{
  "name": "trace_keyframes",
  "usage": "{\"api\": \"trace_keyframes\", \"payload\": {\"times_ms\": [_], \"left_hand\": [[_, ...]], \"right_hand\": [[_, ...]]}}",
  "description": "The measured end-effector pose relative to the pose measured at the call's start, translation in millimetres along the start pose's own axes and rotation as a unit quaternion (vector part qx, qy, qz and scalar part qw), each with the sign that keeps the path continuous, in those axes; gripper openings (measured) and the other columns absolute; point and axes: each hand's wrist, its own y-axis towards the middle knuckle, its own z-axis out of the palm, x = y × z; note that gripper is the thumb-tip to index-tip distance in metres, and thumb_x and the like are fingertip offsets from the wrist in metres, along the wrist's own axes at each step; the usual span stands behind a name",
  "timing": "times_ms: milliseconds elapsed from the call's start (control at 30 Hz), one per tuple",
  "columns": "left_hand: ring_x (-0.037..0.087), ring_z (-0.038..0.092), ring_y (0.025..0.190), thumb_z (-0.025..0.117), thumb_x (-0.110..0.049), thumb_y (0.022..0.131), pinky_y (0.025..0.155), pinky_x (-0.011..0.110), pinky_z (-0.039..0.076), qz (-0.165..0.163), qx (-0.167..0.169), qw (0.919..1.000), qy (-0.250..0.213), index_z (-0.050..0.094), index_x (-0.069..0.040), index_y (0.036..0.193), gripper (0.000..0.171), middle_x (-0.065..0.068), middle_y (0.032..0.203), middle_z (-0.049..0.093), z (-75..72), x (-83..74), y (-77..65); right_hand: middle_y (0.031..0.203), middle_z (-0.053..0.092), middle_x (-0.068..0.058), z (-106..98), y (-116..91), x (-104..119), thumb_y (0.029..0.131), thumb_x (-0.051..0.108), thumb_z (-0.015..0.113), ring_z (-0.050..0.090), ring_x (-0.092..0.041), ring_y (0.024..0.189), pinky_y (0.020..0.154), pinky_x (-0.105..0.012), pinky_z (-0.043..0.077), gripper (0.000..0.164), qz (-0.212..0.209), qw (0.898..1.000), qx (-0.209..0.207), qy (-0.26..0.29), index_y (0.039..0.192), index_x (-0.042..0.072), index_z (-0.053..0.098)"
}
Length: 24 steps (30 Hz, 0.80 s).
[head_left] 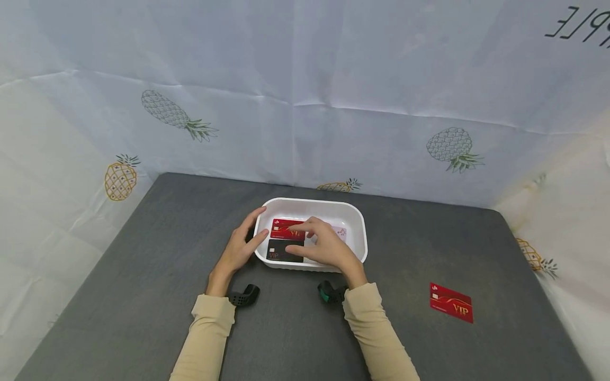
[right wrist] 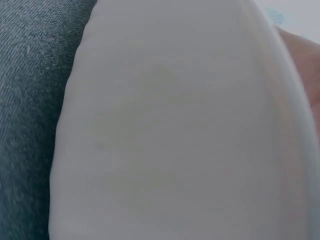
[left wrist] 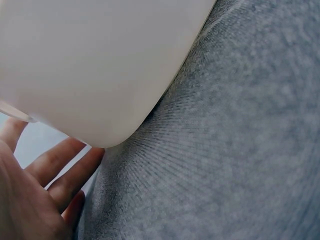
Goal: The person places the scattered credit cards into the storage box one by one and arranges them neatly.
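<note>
A white plastic tray (head_left: 355, 211) stands on the grey table, holding a red VIP card (head_left: 281, 228), a black VIP card (head_left: 281, 251) and a pale pink card (head_left: 340, 233). My left hand (head_left: 236, 251) grips the tray's left end, thumb over the rim. In the left wrist view, its fingers (left wrist: 75, 177) lie against the outer wall. My right hand (head_left: 326, 246) reaches over the front rim, thumb and index finger spread above the red and black cards. The right wrist view mostly shows the tray's outer wall (right wrist: 165, 125), which hides most of that hand.
Another red VIP card (head_left: 451, 302) lies on the table (head_left: 405, 338) to the right of the tray. Behind the table hangs a white cloth (head_left: 310, 143) printed with pineapples. Each wrist wears a black band (head_left: 244, 296).
</note>
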Motion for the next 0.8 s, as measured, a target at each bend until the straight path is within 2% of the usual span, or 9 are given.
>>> {"api": "trace_keyframes", "payload": {"times_ms": [133,267,500,700,800], "left_hand": [[0.039,0.047,0.143,0.058,-0.025,0.099,0.115,0.064,0.037,0.003,0.0,1.0,0.002,0.04,-0.017,0.156,0.06,0.016,0.159,0.045,0.3,0.7,-0.6],[0.038,0.052,0.137,0.059,-0.025,0.099,0.11,0.062,0.043,0.006,-0.002,1.0,0.001,0.041,-0.018,0.156,0.06,0.017,0.155,0.05,0.4,1.2,-0.6],[0.037,0.056,0.132,0.06,-0.023,0.098,0.102,0.057,0.048,0.011,-0.006,0.9999,-0.001,0.042,-0.019,0.156,0.06,0.018,0.151,0.054,-0.4,0.6,-0.8],[0.037,0.058,0.128,0.06,-0.023,0.099,0.099,0.055,0.049,0.013,-0.007,0.9999,-0.004,0.042,-0.02,0.155,0.06,0.019,0.147,0.057,-0.3,0.8,-0.5],[0.036,0.058,0.127,0.06,-0.022,0.099,0.099,0.054,0.049,0.013,-0.008,0.9999,-0.003,0.043,-0.02,0.155,0.059,0.019,0.146,0.058,-0.5,0.9,-0.6]], "right_hand": [[0.117,0.067,-0.016,-4.3,-7.0,2.1,0.087,0.031,0.082,0.061,-0.033,0.103,0.083,-0.037,0.05,0.052,0.004,1.0,-0.007,-0.003,0.133,0.009,0.069],[0.115,0.067,-0.016,-7.4,-13.1,2.7,0.086,0.03,0.082,0.062,-0.033,0.102,0.083,-0.038,0.05,0.052,0.0,1.0,-0.02,-0.007,0.132,0.01,0.07],[0.113,0.066,-0.018,-12.8,-21.6,3.1,0.085,0.026,0.084,0.062,-0.036,0.101,0.087,-0.053,0.054,0.053,-0.009,0.999,-0.034,-0.005,0.132,0.008,0.069],[0.113,0.066,-0.016,-18.1,-26.7,2.7,0.085,0.028,0.084,0.063,-0.035,0.101,0.084,-0.05,0.055,0.053,-0.006,0.999,-0.042,-0.016,0.132,0.008,0.069],[0.114,0.067,-0.016,-21.4,-29.7,3.7,0.085,0.027,0.084,0.063,-0.036,0.102,0.084,-0.052,0.056,0.052,-0.005,0.999,-0.042,-0.017,0.132,0.01,0.069]]}}
